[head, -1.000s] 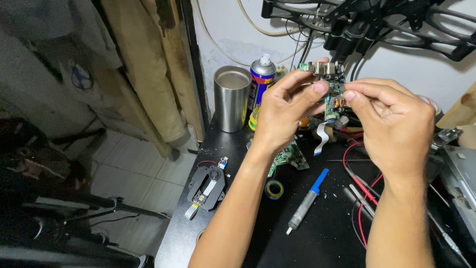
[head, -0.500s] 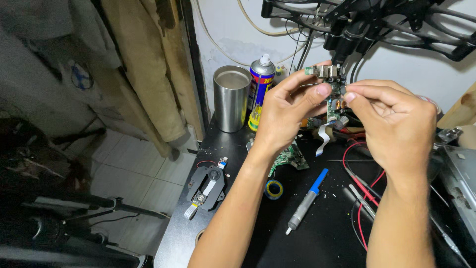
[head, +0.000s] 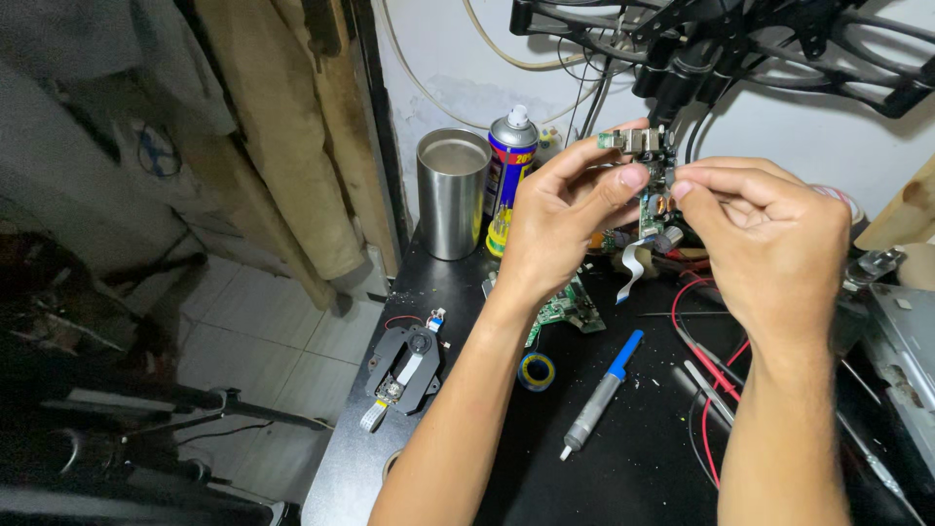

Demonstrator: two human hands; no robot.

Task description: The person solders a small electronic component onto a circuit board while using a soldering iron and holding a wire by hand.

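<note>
Small green circuit board [head: 646,166], studded with metal connectors and dark components, is held up above the back of the black workbench [head: 643,458], just below a cluster of black cables and frame bars [head: 711,39]. It is pinched at its upper left edge between the thumb and forefinger of the left hand [head: 560,219], and at its right edge by the closed fingertips of the right hand [head: 769,229]; both hands are clamped on the board. A white flat ribbon cable [head: 631,265] is seen hanging down from beneath the board. Behind the left hand, a plain stainless-steel cup [head: 453,193] is stood next to a blue and yellow spray can [head: 508,170], both against the white wall. On the bench, beside the left forearm, a second green circuit board [head: 565,310] is laid flat, with a small roll of blue and yellow tape [head: 536,370] near it. A desoldering pump with a grey barrel and blue plunger [head: 604,392] is laid diagonally between the two forearms. A black optical drive mechanism [head: 404,365] is placed near the left edge of the bench. Red wires [head: 703,390] are looped beside the right wrist.
</note>
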